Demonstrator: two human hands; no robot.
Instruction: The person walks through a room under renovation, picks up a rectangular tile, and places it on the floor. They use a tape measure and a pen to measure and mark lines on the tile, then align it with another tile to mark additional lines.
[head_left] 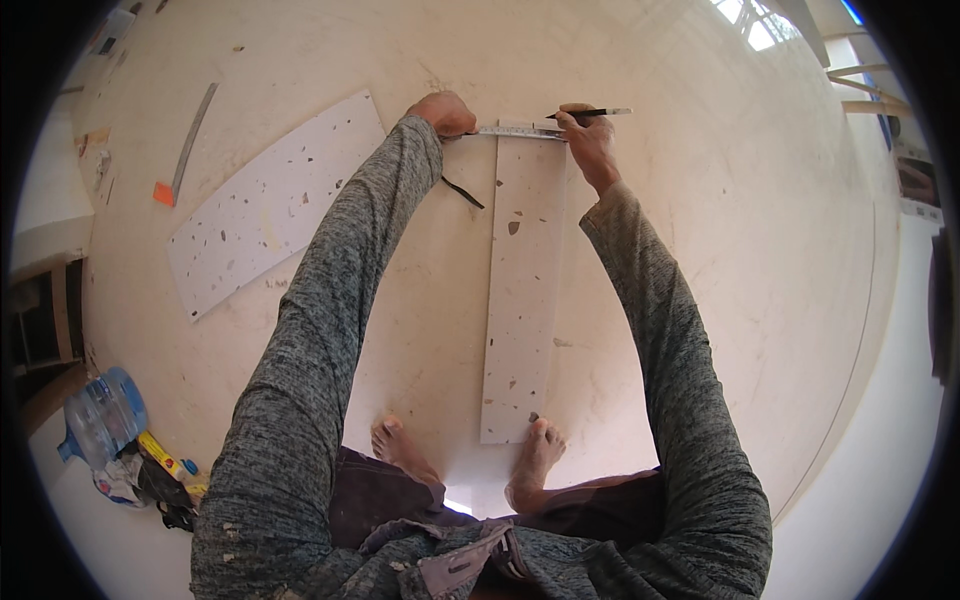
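Measuring or marking, it seems: left hand point(445, 112) closed on the left end of the rule point(518, 132), which spans the narrow board point(522, 270) near its far end, on the floor point(430, 330); right hand point(592, 142) gripping pencil point(605, 112). Next move likely calls for a steady rule, pencil tip down to board.

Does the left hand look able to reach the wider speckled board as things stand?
Probably yes: the left hand is close to the wider speckled board, with nothing visible between them, though it may need to leave the measuring strip first.
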